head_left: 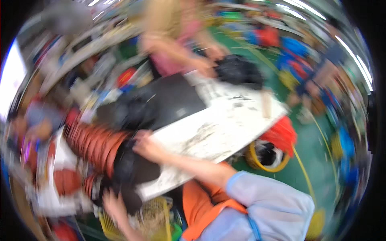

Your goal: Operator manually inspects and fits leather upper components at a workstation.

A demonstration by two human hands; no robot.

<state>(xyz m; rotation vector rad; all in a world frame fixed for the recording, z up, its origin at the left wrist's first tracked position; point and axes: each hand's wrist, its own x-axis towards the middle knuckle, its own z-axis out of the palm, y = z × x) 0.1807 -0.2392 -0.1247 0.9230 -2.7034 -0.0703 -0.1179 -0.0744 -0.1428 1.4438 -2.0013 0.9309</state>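
The whole view is smeared by motion. A long row of overlapping reddish-brown pieces (98, 142) leans across the table's left end, with black pieces (134, 164) at its near end; their kind is too blurred to name. My right hand (149, 148) reaches across to the upper edge of the black pieces, its fingers bent and blurred. Lower down, my left hand (114, 204) is at the near side of a smaller reddish and black stack (94, 188). Whether either hand grips anything is unclear.
Dark marks speckle the white table (225, 120). Behind the stacks lie a black sheet (177, 100) and a black bundle (134, 108). Across from me a person's hands (211, 60) work by a black bag (239, 70). Yellow baskets (251, 156) stand below the table, one under a red bag (281, 136).
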